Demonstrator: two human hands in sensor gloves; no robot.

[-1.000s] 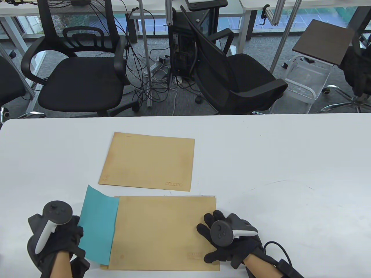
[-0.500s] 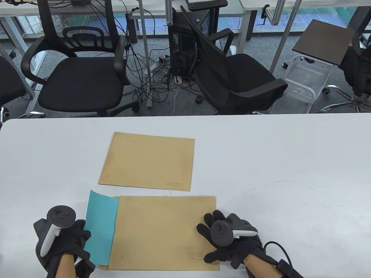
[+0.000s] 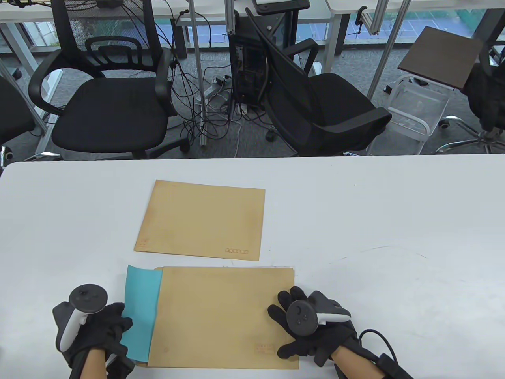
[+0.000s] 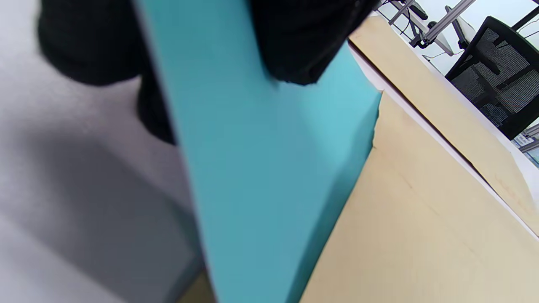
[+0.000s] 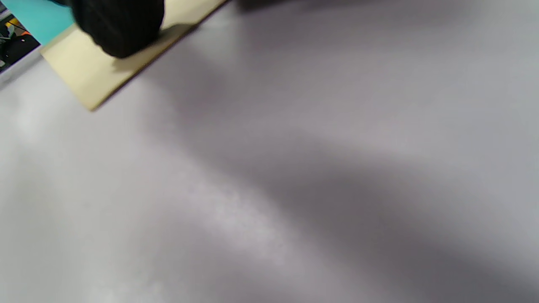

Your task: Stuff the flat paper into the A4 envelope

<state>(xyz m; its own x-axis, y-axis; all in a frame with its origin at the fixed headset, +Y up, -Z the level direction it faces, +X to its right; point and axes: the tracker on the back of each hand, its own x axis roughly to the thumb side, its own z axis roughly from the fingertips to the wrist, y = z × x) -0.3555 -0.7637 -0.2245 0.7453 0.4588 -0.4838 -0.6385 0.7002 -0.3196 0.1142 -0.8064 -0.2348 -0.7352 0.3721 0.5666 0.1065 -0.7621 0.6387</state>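
on the white bench (image 3: 394, 221) the near kraft a4 envelope (image 3: 221, 316) lies flat close to the front edge, its open mouth facing the person's left. a teal sheet of paper (image 3: 143, 308) sticks out of that mouth; only a strip of it shows, the rest is inside the envelope. the left hand (image 3: 98, 331) is at the sheet's outer edge. in the left wrist view its gloved fingers (image 4: 294, 46) lie on top of the teal paper (image 4: 261, 176) and a dark part of the glove shows beneath the sheet, so the fingers are clamped on the paper's edge. the sheet's free edge looks slightly lifted off the bench there.

the right hand (image 3: 311, 327) rests on the envelope's right end, fingers spread apart and laid flat, pressing it to the bench. in the right wrist view one fingertip (image 5: 118, 29) sits on the envelope's corner (image 5: 84, 71), with the bench grey and blurred around it.

a second kraft envelope (image 3: 201, 219) lies flat farther back on the bench, just beyond the first and not touching it. behind the bench stand two black office chairs (image 3: 106, 98), a tangle of cables (image 3: 209, 106) and a computer tower (image 3: 248, 67) on the floor.
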